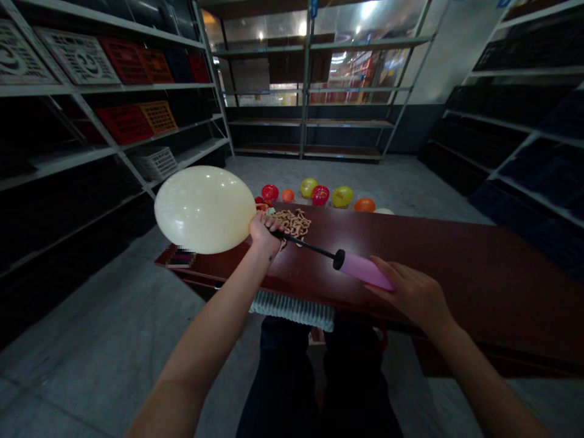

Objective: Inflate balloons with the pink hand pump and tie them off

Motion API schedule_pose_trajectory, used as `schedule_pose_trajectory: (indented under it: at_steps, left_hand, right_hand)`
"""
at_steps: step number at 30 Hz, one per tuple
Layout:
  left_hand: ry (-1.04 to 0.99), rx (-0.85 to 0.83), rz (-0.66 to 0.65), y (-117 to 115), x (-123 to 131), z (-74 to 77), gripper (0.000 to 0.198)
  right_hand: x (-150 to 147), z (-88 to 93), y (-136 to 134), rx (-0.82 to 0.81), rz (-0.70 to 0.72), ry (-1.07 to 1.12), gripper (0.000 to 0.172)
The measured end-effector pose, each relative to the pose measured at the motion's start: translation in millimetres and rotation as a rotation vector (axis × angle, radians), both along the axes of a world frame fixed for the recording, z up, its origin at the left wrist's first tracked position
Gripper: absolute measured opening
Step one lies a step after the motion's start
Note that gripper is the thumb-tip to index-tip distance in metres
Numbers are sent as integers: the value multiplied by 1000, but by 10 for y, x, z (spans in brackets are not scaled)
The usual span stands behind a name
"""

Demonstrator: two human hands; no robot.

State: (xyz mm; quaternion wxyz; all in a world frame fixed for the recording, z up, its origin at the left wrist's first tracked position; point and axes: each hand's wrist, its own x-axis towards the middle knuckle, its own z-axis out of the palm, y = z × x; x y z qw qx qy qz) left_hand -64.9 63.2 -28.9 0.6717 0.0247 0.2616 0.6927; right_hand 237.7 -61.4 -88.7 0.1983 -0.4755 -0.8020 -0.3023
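From where I stand, the person is partway through filling a pale cream balloon (pixel 204 208) with a hand pump (pixel 365 271). The balloon is already big and round. It hangs in the air over the left end of the dark red worktop (pixel 456 255), touching nothing but the hand that holds it.

The left hand (pixel 263 234) is closed in a fist at the balloon's neck, fingers pressed together around the tip of the pump's thin black stem (pixel 305 244). The neck itself is hidden inside the grip. The right hand (pixel 413 292) is wrapped over the near end of the pink barrel, fingers curled along it, and the pump slants just above the worktop.

I'd judge this to be the pumping step, and close to its end given how full the balloon looks. The next stroke calls for the left hand to keep the neck tight on the stem while the right hand drives the barrel straight along it. A slack pinch or a sideways push could let the neck slip off and the air rush out.

A heap of limp tan balloons (pixel 294 222) lies on the worktop just behind the left hand. Beyond the far edge, filled ones sit on the floor, among them a red (pixel 270 193), a yellow (pixel 342 196) and an orange (pixel 364 205). Plastic crates (pixel 125 121) line the shelves to the left.
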Motion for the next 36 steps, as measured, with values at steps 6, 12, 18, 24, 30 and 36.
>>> schedule_pose_trajectory:
  at_steps: [6,12,18,24,30,36]
  left_hand:
    - [-4,23,60,-32,0,54,41]
    - [1,91,89,-76,172,137,44]
    - [37,121,25,-199,495,260,46]
    - [32,55,-13,-162,578,273,47]
    - [55,-25,-13,-52,482,121,41]
    - [28,-75,-19,74,270,26,38]
  right_hand:
    - [63,-49,14,-139,-32,128,48]
    - [-137,59,89,-288,-11,322,45]
    - [-500,288,221,-338,-19,377,44]
    - [-612,272,316,-251,-32,314,44]
    - [-496,141,228,-275,12,301,44]
    - [-224,67,100,-294,51,361,56]
